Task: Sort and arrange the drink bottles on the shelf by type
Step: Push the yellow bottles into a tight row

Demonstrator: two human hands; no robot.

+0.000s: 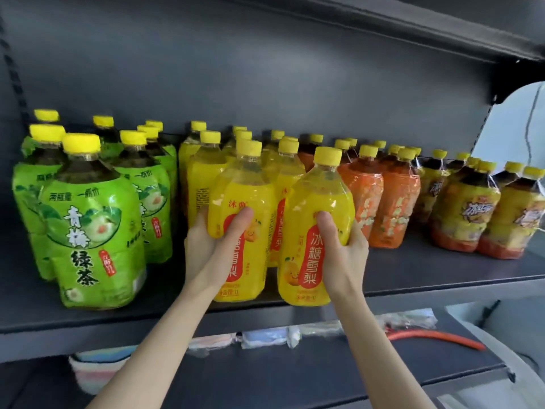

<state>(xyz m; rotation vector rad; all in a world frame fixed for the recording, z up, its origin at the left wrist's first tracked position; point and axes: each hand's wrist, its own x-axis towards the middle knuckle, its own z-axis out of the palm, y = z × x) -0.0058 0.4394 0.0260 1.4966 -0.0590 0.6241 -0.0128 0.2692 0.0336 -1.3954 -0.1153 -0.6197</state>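
**A:** What stands left of the left hand (206, 247)?

**B:** Green tea bottles (91, 225), grouped together. The left hand itself wraps a yellow pear-drink bottle (241, 187) low down, thumb across the label.

**A:** And the right hand (348, 249)?

**B:** Curled round a second yellow bottle (312, 196) at the front edge of the shelf (442, 270). I'd judge both are gripped low so they can be lined up with their kind.

**A:** Beyond it?

**B:** Orange bottles (380, 202) just beside, then iced-tea bottles (469, 214) farther right.
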